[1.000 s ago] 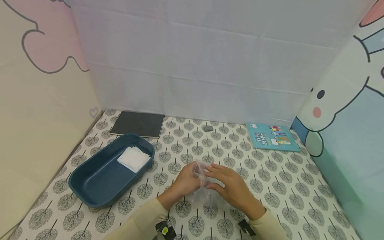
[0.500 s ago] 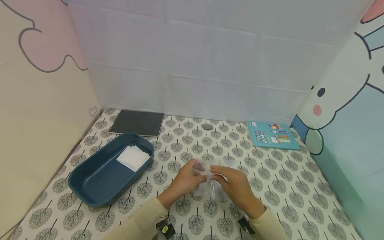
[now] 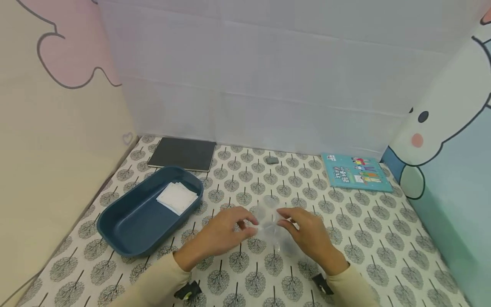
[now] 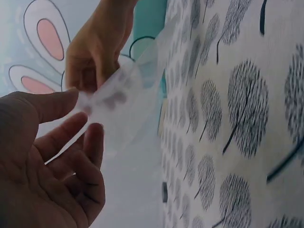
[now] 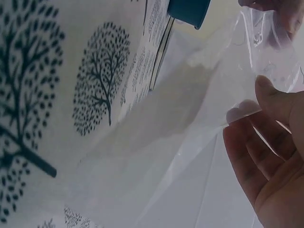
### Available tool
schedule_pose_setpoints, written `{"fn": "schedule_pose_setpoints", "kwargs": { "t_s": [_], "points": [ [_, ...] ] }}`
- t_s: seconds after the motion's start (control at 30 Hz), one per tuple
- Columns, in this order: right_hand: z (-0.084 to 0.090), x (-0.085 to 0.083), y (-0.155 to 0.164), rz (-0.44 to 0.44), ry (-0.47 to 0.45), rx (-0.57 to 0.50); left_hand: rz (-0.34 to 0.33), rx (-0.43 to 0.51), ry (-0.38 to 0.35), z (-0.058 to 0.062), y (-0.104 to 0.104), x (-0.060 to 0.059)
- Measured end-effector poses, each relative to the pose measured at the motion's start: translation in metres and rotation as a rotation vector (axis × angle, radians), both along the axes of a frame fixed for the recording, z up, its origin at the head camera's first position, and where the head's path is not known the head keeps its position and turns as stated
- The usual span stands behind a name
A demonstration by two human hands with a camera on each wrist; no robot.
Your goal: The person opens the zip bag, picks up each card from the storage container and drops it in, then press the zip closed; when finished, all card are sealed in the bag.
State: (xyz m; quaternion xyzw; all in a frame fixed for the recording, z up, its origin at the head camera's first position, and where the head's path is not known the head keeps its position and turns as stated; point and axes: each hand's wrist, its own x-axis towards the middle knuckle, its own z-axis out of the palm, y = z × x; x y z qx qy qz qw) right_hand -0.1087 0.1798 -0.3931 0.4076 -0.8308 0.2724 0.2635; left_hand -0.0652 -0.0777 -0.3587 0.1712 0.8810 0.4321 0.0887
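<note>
A clear plastic bag (image 3: 271, 233) hangs between both hands just above the patterned cloth. The left hand (image 3: 224, 232) holds the bag's edge at the tips of its thumb and index finger, its other fingers loosely bent in the left wrist view. On the other side, the right hand (image 3: 308, 234) pinches the film between thumb and fingers. Seen from the right wrist, the bag (image 5: 190, 114) spreads wide and see-through, with right-hand fingertips showing through its edge. I make out nothing inside it.
At the left a dark blue tray (image 3: 126, 232) holds white square packets (image 3: 177, 198). A black notebook (image 3: 182, 153) lies behind it. Farther back are a small grey block (image 3: 272, 160) and, at the right, a turquoise book (image 3: 354, 172). Fabric walls close off the back and sides.
The left hand has drawn leftward, away from the right hand, and its fingers have come out of the bag's mouth. The right hand has gone from spread fingers to a pinch on the bag.
</note>
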Motion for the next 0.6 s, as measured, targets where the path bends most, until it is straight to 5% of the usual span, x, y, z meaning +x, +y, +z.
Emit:
{"fn": "schedule_pose_setpoints", "kwargs": {
  "t_s": [0.17,0.33,0.47,0.6],
  "points": [
    [0.000,0.002,-0.006,0.037,-0.002,0.118,-0.003,0.033,-0.090,-0.015,0.031,0.003],
    [0.000,0.007,-0.006,0.082,-0.038,0.196,0.001,0.106,-0.143,-0.022,0.042,0.004],
    [0.002,0.008,-0.005,0.066,-0.083,0.155,-0.022,0.140,-0.140,-0.023,0.039,0.004],
    [0.007,0.004,-0.004,0.037,-0.092,0.122,0.031,0.076,-0.068,-0.015,0.028,0.006]
  ]
}}
